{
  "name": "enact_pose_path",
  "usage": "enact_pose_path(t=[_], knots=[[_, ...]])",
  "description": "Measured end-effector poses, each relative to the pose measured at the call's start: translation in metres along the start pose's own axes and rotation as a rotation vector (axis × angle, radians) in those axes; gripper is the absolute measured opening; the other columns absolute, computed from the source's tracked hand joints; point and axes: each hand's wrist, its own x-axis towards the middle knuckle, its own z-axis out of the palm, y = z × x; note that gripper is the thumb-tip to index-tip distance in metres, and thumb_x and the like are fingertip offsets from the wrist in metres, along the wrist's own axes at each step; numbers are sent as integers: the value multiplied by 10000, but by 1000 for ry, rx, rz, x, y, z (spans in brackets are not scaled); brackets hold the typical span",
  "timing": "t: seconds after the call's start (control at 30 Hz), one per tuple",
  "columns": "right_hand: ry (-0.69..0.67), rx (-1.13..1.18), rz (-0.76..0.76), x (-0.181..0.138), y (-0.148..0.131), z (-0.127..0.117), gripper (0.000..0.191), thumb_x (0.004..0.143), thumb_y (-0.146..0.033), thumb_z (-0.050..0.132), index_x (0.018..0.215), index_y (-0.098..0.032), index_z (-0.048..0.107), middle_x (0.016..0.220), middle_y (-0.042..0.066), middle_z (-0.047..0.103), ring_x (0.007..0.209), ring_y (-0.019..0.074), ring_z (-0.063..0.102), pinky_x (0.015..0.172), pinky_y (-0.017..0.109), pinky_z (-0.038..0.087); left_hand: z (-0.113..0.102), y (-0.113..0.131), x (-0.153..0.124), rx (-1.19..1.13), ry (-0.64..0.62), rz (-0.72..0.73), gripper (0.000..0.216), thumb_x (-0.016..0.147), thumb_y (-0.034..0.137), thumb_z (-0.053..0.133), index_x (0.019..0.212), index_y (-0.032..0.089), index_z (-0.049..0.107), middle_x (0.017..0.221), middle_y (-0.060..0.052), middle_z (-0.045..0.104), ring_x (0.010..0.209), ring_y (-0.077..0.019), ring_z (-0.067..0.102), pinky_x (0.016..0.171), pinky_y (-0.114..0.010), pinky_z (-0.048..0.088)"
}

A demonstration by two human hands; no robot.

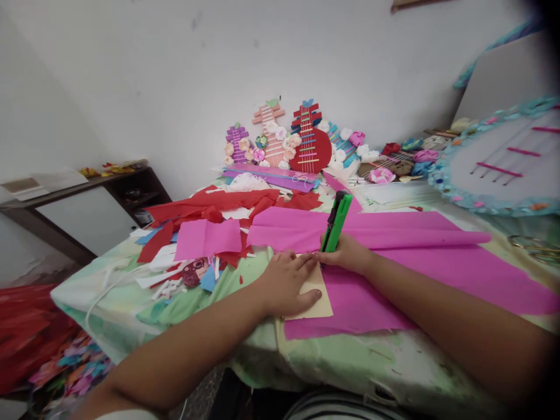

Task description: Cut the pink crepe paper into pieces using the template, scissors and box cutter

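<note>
My left hand (291, 286) lies flat with spread fingers on a pale yellow card (321, 303), pressing it onto a large sheet of magenta paper (371, 303). In my right hand (343, 254) a green and black utility knife (336, 224) is gripped upright, leaning slightly right. Its lower tip meets the magenta sheet at the card's right edge, near my left fingertips; the blade itself is too small to make out. Behind my hands, a folded part of the magenta paper runs across the table.
A separate magenta piece (207, 238), red paper (219, 201) and white scraps lie left on the cloth-covered table (114, 291). Paper-flower-trimmed instrument shapes, one a red guitar shape (311, 150), lean on the wall. A turquoise-edged panel (499, 157) stands right, near scissors (534, 245).
</note>
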Motion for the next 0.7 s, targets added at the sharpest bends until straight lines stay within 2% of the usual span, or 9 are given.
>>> enact_pose_path(t=[0.23, 0.5, 0.7], knots=[[-13, -19, 10, 1, 1, 2, 407, 595, -526, 599, 597, -158, 427, 529, -46, 382, 524, 73, 366, 488, 206, 301, 1, 0, 0, -19, -1, -13, 657, 806, 563, 253, 1301, 137, 327, 1323, -113, 377, 1120, -331, 354, 918, -478, 274], [-40, 9, -70, -3, -2, 2, 347, 610, -482, 599, 619, -153, 489, 543, -34, 428, 515, 71, 364, 483, 204, 295, -1, 1, -1, -11, -12, -17, 631, 807, 542, 273, 1287, 140, 351, 1322, -107, 379, 1096, -320, 371, 915, -476, 284], [-26, -58, -61, -1, 0, 1, 367, 598, -497, 593, 590, -154, 464, 542, -31, 423, 522, 75, 368, 490, 210, 293, -4, 2, 0, -9, -41, -24, 618, 814, 540, 262, 1284, 149, 352, 1333, -109, 362, 1123, -323, 348, 927, -479, 270]])
